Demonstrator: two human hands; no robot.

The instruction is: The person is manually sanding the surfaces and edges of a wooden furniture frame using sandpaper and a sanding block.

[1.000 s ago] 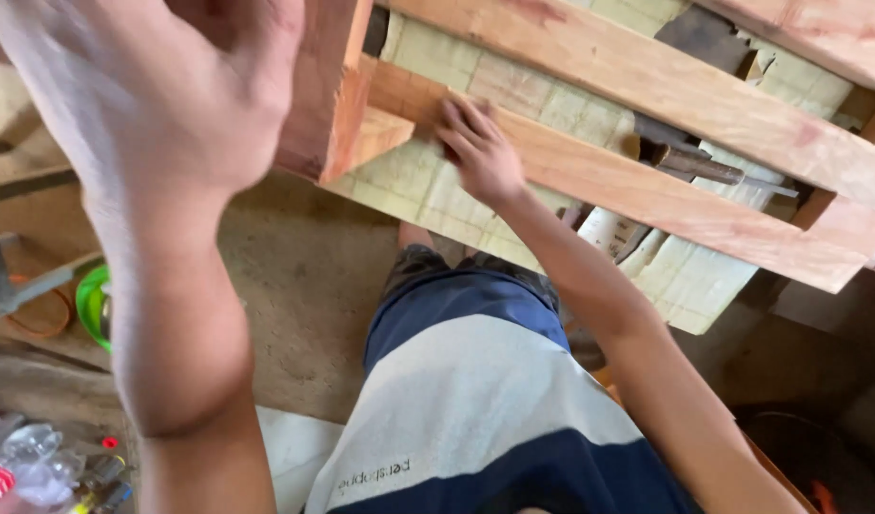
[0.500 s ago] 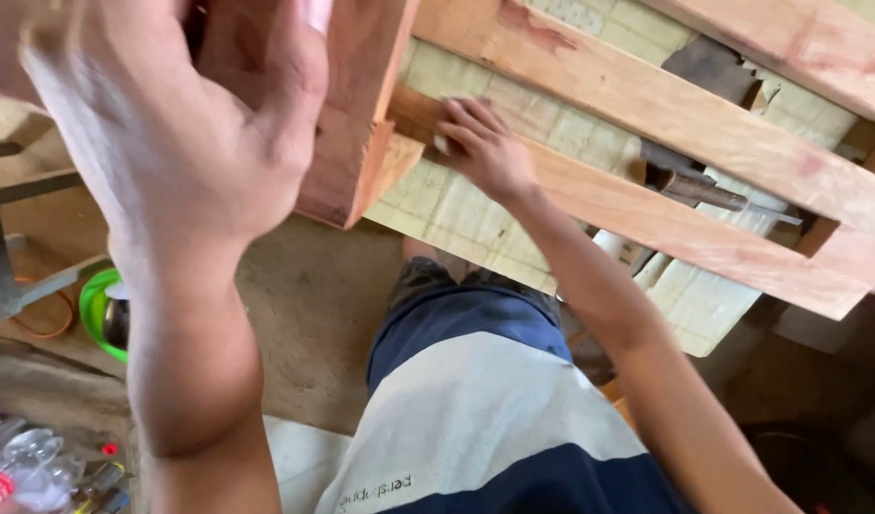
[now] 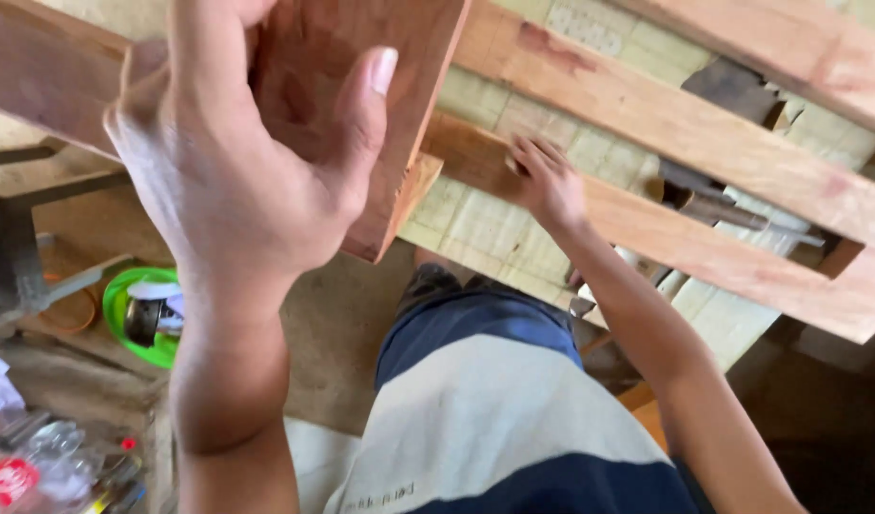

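Up close, left hand (image 3: 237,181) gripping one wooden post (image 3: 361,105), right hand (image 3: 549,181) — fingers flat, open — on one rail (image 3: 666,228), two hands.

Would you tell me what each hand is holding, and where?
Left hand grips the wooden post near its end; right hand presses on a rail.

— What is the left hand (image 3: 237,181) doing?
— It grips the thick wooden post (image 3: 361,105) near the camera, thumb laid across its face.

— And the right hand (image 3: 547,181)?
— Farther off, its fingers press flat on the nearer wooden rail (image 3: 685,238), close to where the rail meets the post.

— What lies under the frame?
— A pale gridded sheet (image 3: 485,228), and a dark tool (image 3: 713,205) between the two rails.

— Anything at the left?
— A green bowl (image 3: 133,328) on the floor, and clear plastic bottles (image 3: 38,457) nearest the camera.
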